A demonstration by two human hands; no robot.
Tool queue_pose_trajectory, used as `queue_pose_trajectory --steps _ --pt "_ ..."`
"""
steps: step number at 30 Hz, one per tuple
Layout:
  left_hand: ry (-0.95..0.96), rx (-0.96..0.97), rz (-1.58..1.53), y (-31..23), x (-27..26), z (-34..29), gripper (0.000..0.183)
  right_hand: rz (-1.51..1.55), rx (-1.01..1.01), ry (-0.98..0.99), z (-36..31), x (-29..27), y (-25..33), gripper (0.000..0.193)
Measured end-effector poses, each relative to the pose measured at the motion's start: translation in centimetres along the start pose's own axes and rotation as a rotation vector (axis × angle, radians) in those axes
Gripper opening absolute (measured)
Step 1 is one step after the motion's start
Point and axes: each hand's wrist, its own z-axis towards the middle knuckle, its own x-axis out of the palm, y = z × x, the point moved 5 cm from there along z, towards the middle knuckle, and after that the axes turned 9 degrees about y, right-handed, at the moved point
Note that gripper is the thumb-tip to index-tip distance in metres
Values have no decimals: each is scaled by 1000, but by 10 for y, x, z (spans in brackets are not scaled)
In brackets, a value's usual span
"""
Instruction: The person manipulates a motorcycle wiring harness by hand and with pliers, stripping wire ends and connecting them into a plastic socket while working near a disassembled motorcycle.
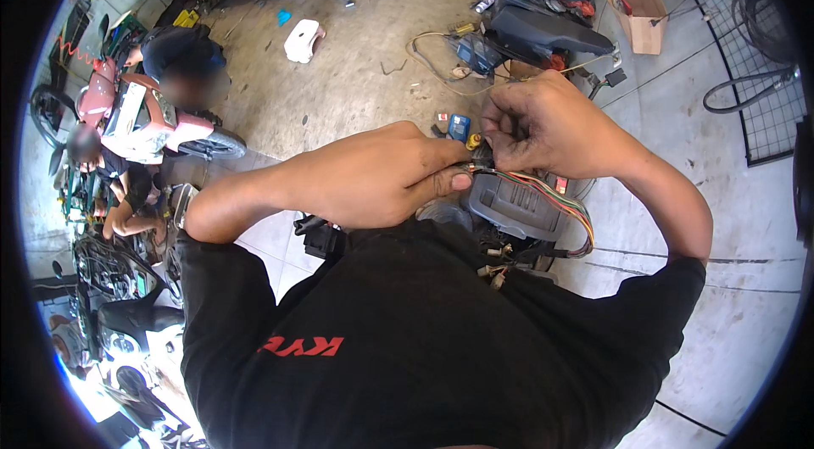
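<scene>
At the far left, two people crouch beside a red and white motorcycle (140, 114), well apart from the work in the middle. Farther along the floor (365, 84) lies a small white stool (303, 39).

The left hand (373, 178) reaches in from the left, its grip clenched: thumb and forefinger pinch the end of a wire bundle (555, 195) just where the two hands meet. The bundle is a run of many coloured wires, red, green and yellow among them, and it curves from the fingers to the right and down over a grey plastic housing (509, 207) that sits just under the hands, close to the person's black shirt.

Near the fingertips, on the far side, a small yellow connector (473, 141) and a blue part (459, 126) show just beside each other.

The right hand (547, 127) comes in from the right with its fingers curled tight, grasping the same wire bundle at its upper end, touching the left hand's fingertips.

Farther right and away, a dark motorcycle seat (547, 32) rests on the floor, with a cardboard box (640, 16) beyond it and a black wire grid (763, 84) at the right edge.
</scene>
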Motion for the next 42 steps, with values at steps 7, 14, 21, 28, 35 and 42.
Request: queue_pose_trajectory --steps 7,14,21,28,35,42 --pt "-88 37 -225 6 -15 -20 44 490 -177 -690 -76 -13 -38 22" --pt "77 -9 -689 4 -12 -17 50 582 -84 -966 -14 111 -129 22" --pt "248 -63 -961 8 4 -2 53 622 -999 -739 12 50 -44 21" --pt "202 -48 -915 17 7 -6 53 185 -939 -683 10 37 -23 17" --pt "-136 -97 -774 22 -8 -9 45 558 -637 -950 22 83 -56 23" --pt "-481 -181 -38 48 -14 5 26 1146 -185 -1009 15 132 -47 29"
